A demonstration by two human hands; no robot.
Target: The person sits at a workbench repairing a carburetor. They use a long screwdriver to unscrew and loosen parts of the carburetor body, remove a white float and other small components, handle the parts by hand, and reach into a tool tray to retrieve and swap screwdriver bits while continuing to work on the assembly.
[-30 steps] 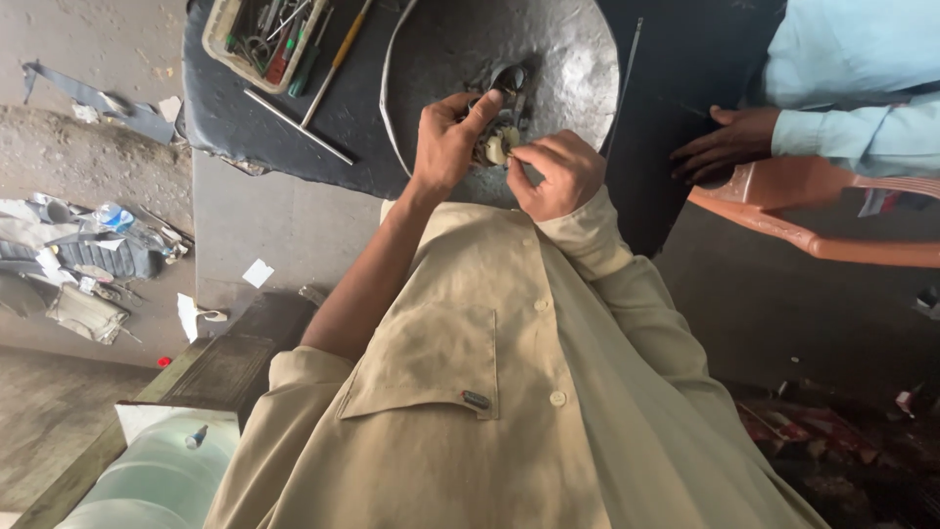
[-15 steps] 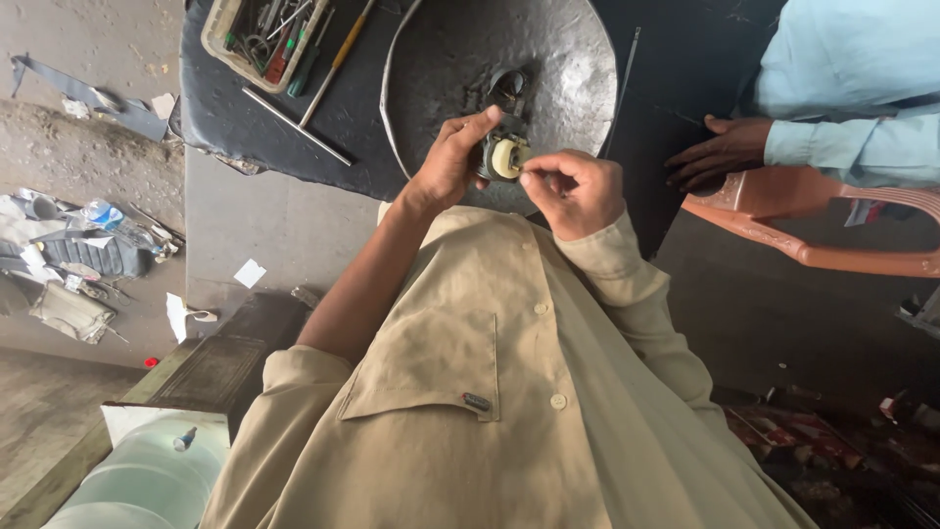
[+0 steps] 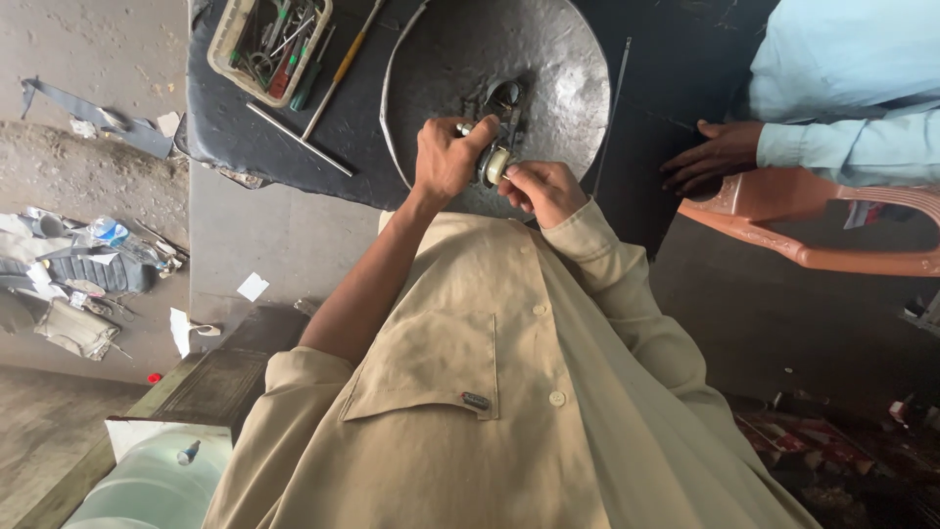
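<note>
On the dark table (image 3: 274, 147) lies a round, dented metal pan (image 3: 548, 59), above whose near edge the left hand (image 3: 446, 157) clasps a small metal part with a pale round disc (image 3: 496, 165), while the right hand (image 3: 543, 191) pinches that disc's edge with closed fingers (image 3: 516, 176).

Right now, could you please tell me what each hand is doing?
Left hand: closed on a small metal part.
Right hand: fingers pinch a pale round piece.
</note>
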